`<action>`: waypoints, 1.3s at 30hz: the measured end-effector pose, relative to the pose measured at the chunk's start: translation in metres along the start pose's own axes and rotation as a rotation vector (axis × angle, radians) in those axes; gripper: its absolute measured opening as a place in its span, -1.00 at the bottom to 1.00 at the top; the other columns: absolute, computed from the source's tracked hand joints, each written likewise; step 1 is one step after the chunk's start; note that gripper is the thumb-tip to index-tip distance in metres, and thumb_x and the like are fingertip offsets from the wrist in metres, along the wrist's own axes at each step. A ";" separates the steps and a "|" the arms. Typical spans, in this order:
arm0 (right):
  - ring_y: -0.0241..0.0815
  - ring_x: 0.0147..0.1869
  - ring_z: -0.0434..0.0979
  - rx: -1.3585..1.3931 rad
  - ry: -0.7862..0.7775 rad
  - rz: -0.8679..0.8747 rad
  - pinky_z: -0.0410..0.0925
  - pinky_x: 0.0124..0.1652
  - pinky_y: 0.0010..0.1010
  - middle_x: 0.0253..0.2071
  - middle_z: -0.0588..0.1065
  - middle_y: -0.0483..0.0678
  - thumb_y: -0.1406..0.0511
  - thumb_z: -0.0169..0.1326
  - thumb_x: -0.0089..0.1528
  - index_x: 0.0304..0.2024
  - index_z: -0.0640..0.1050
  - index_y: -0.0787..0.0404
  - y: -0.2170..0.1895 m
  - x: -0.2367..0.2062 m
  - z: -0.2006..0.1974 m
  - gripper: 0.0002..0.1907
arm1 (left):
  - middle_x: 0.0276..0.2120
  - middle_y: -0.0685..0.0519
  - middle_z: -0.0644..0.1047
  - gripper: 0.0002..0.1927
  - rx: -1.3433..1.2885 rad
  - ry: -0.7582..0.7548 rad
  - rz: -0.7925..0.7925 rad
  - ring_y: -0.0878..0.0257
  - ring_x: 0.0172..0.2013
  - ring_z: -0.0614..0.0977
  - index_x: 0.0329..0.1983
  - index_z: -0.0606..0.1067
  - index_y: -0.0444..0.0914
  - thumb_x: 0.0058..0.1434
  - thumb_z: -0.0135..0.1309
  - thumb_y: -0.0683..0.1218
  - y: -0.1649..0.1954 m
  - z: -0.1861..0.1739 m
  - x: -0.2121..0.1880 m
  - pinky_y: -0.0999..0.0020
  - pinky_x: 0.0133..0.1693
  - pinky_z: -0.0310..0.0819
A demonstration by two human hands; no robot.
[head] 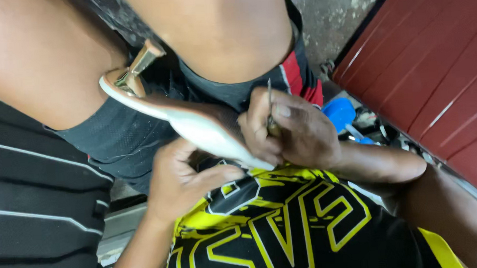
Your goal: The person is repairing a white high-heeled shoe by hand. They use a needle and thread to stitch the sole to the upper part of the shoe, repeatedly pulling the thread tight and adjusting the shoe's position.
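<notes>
A high-heeled shoe with a white sole (193,123) and a tan heel (143,60) lies upside down across my lap, between my bare thighs and black shorts. My left hand (180,179) grips the shoe from below near its toe end. My right hand (299,133) pinches a thin metal awl (270,96) upright, its lower end against the shoe's front edge. Both hands touch the shoe. The awl's tip is hidden behind my fingers.
A red ribbed hard case (438,66) stands at the right. A blue plastic object (339,113) and small clutter lie beside it on the concrete floor (335,6). Black cloth with thin white stripes (27,191) fills the left side.
</notes>
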State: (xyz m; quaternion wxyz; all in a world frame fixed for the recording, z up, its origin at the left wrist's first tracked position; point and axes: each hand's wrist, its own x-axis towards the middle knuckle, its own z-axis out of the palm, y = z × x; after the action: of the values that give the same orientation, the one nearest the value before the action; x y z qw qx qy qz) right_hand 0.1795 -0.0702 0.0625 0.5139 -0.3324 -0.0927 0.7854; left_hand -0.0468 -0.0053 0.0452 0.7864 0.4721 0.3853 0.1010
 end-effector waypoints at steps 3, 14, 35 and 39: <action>-0.26 -0.40 0.31 -0.147 -0.047 0.012 0.27 -0.30 -0.48 -0.34 0.33 0.03 0.08 -0.22 0.57 -0.19 0.40 0.33 -0.017 0.004 0.014 -0.54 | -0.28 0.06 0.68 -0.76 -0.063 -0.002 -0.028 0.34 -0.27 0.67 -0.15 0.62 -0.33 0.16 0.40 -0.17 -0.007 0.007 -0.011 0.43 -0.15 0.57; -0.15 -0.19 0.54 -1.568 0.338 -0.326 0.42 -0.16 -0.49 -0.09 0.54 0.08 0.54 -0.01 0.45 0.11 0.53 0.32 -0.068 -0.023 -0.011 -0.79 | 0.04 -0.03 0.61 -0.28 -0.509 0.002 0.124 0.25 0.06 0.63 0.28 0.45 -0.44 0.08 0.41 -0.08 -0.035 -0.016 -0.028 0.34 0.18 0.47; -0.32 -0.44 0.57 -1.469 -0.298 -0.348 0.48 -0.46 -0.48 -0.28 0.59 -0.07 0.43 0.19 0.12 0.05 0.62 0.10 -0.029 -0.007 0.033 -0.58 | 0.10 -0.06 0.59 -0.25 -0.578 -0.083 0.238 0.22 0.11 0.61 0.31 0.42 -0.43 0.08 0.46 -0.15 -0.050 -0.026 -0.023 0.31 0.25 0.43; -0.28 -0.46 0.58 -1.487 -0.278 -0.298 0.49 -0.47 -0.45 -0.29 0.58 -0.07 0.46 0.19 0.08 0.05 0.63 0.12 -0.030 -0.005 0.036 -0.55 | 0.08 -0.05 0.60 -0.32 -0.507 -0.061 0.251 0.23 0.10 0.61 0.26 0.46 -0.42 0.08 0.45 -0.18 -0.050 -0.027 -0.023 0.32 0.24 0.43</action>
State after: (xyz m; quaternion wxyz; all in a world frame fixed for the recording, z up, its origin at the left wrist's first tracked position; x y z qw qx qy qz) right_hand 0.1806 -0.0542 0.1069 0.2395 -0.4726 -0.7035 0.4737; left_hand -0.0920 -0.0260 0.0095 0.8720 0.3074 0.2622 0.2765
